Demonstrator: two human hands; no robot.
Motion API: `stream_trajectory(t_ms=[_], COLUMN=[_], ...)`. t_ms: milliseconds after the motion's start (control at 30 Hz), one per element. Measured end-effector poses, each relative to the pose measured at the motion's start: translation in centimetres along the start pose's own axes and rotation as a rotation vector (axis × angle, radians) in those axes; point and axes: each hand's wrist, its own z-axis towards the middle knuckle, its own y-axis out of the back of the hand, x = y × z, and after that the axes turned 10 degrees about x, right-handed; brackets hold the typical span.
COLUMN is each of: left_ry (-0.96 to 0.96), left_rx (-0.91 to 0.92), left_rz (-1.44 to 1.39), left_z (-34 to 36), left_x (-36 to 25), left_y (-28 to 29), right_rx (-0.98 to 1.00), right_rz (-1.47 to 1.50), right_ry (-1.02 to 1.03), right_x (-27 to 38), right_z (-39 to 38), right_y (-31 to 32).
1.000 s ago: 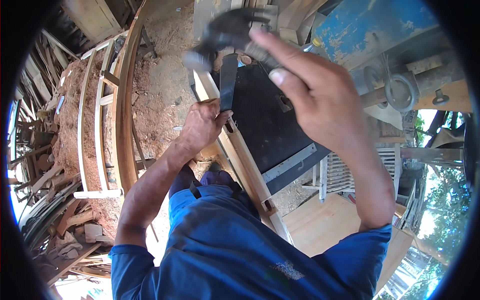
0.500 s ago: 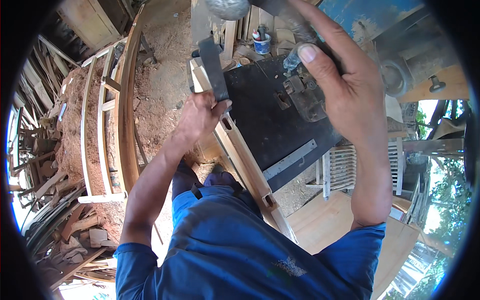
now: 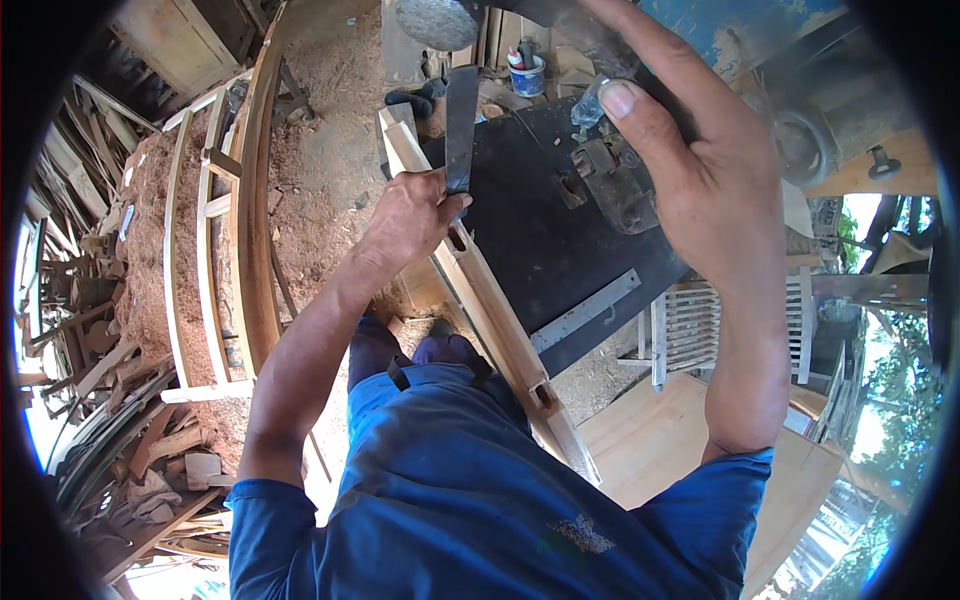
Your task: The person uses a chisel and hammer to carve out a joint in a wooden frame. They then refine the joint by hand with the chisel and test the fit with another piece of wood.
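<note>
A long pale timber (image 3: 495,310) with slots cut into it runs diagonally from upper left toward my body. My left hand (image 3: 405,220) is closed at its upper part, gripping a dark flat metal blade (image 3: 460,125) that stands up from the wood. The blade's lower end is hidden by my fingers. Raised at the upper right, my right hand (image 3: 700,170) is closed around a dark handle. A rounded grey metal hammer head (image 3: 438,22) shows at the top edge, left of that hand. The fingers around the handle are partly out of sight.
A black-topped bench (image 3: 540,240) carries a metal clamp-like fitting (image 3: 615,185) and a flat metal strip (image 3: 585,310). Beyond it stands a small blue-and-white tub (image 3: 526,76). Wooden frames (image 3: 205,250) lean at left over shavings; scrap wood is piled farther left. A plywood sheet (image 3: 650,430) lies at lower right.
The blade has tipped from leaning left to nearly upright, its top shifting right. The hammer head has dropped slightly and moved a little left. Both hands keep their grips.
</note>
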Motion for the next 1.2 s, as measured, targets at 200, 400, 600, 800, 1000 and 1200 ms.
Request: stream_trajectory(t_ms=[200, 400, 600, 800, 1000, 1200], left_ry=[-0.059, -0.051, 0.085, -0.190, -0.240, -0.301], left_rx=[-0.073, -0.113, -0.031, -0.090, -0.049, 0.607], left_rz=[0.009, 0.025, 0.144, 0.093, -0.098, -0.587], left_z=[-0.2, 0.0, -0.1, 0.4, -0.4, 0.1], left_x=[0.2, 1.4, 2.0, 2.0, 0.7, -3.0], left_y=[-0.7, -2.0, -2.7, -2.0, -2.3, -5.4], right_rx=[0.198, 0.314, 0.019, -0.074, 0.125, -0.036], right_rz=[-0.288, -0.208, -0.115, -0.164, 0.024, 0.029], right_ry=[-0.131, -0.157, 0.213, -0.101, -0.693, -1.233], right_x=[-1.8, 0.1, -1.1, -3.2, -1.4, 3.0], right_z=[0.5, 1.3, 1.4, -5.0, -17.9, -31.5], right_y=[-2.5, -1.0, -2.1, -3.2, -2.5, -7.8])
